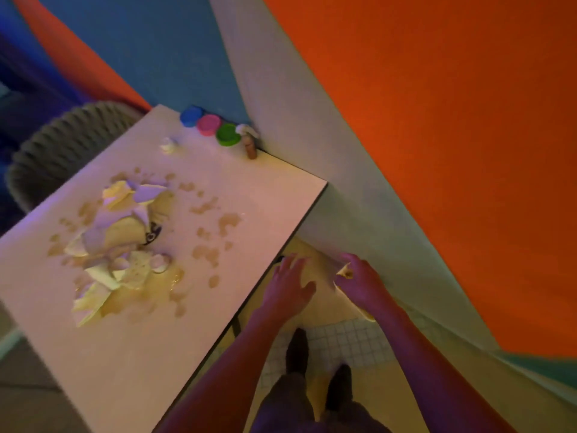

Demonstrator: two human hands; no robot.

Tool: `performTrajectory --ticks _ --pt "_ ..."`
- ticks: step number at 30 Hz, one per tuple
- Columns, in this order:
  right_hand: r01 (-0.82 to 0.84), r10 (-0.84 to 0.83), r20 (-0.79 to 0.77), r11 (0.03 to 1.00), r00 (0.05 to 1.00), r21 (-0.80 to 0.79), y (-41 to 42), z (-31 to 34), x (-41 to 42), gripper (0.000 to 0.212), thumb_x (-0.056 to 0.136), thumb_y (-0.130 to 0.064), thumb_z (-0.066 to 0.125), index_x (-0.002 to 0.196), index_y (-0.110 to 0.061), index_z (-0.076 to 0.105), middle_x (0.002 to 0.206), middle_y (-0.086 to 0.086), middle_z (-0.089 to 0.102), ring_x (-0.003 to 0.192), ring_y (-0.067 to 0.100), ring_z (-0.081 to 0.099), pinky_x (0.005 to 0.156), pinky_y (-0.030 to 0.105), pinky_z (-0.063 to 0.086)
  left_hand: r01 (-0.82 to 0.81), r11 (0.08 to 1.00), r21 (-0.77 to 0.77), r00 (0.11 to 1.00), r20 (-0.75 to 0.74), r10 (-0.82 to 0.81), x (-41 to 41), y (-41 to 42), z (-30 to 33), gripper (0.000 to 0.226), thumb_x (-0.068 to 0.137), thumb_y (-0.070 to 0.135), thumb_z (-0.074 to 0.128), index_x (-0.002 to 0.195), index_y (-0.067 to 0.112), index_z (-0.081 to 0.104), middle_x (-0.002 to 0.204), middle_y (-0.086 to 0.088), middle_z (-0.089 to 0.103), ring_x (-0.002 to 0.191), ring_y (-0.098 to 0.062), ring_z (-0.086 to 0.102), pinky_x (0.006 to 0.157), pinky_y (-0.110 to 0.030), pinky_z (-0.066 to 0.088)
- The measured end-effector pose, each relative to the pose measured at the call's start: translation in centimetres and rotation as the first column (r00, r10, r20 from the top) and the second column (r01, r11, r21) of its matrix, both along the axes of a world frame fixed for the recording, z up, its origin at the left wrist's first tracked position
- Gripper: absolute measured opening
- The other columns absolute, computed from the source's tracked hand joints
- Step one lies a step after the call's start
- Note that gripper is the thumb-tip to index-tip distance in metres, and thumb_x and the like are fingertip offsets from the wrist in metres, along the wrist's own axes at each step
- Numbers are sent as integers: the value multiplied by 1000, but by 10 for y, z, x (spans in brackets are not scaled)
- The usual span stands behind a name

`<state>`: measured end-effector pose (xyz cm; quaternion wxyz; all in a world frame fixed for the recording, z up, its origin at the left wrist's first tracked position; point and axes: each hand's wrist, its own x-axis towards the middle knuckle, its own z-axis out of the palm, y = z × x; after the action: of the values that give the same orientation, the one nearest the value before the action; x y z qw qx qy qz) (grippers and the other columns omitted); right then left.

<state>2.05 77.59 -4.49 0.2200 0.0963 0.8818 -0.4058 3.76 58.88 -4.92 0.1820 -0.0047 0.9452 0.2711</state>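
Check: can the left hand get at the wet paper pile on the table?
Probably yes: left hand is open beside the table edge, with only spattered tabletop between it and the paper pile.

At the table's far corner stand a blue tub point(191, 116), a pink tub point(208, 124) and a green tub point(228, 135). The white table point(265, 189) carries tan blotches point(229, 221) and pale yellow paper scraps point(115, 192). The right hand point(359, 279) pinches a pale yellow sheet point(337, 304). The floor tiles point(343, 339) form a white grid.
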Motion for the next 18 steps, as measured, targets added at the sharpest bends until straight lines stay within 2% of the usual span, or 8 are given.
performTrajectory --ticks 4,7,12,16,18 --pt "-149 149 -22 989 989 -2 -39 12 4 60 87 -26 67 143 -19 45 140 14 51 127 29 52 101 35 44 -184 983 -5 983 12 184 35 -38 17 62 93 40 61 149 31 37 157 1 26 135 -29 39 102 -42 45" --pt "-230 230 -15 973 973 6 -75 20 9 59 88 -26 65 143 -20 43 142 14 48 128 28 50 100 32 41 -292 956 -12 956 17 292 64 -73 22 60 93 41 62 148 34 38 157 1 26 137 -29 38 104 -42 43" --pt "-381 382 -41 924 923 34 -137 31 21 55 91 -30 61 143 -27 43 142 9 45 122 27 53 87 27 42 -439 898 -26 898 -1 439 104 -135 27 58 92 40 63 145 34 42 155 -1 30 135 -30 41 105 -44 44" --pt "-454 453 -48 891 890 -1 -192 37 31 54 90 -34 62 140 -29 43 137 10 47 116 26 56 93 38 50 -526 850 -24 850 -13 526 127 -190 28 57 92 41 63 145 34 43 155 -2 31 133 -31 43 105 -43 44" --pt "-491 492 -43 871 870 27 -223 39 34 55 90 -35 61 141 -29 42 136 10 48 117 26 56 95 37 49 -545 838 -17 838 -11 545 136 -220 28 58 92 41 63 146 34 43 156 -2 30 134 -31 43 106 -42 43"
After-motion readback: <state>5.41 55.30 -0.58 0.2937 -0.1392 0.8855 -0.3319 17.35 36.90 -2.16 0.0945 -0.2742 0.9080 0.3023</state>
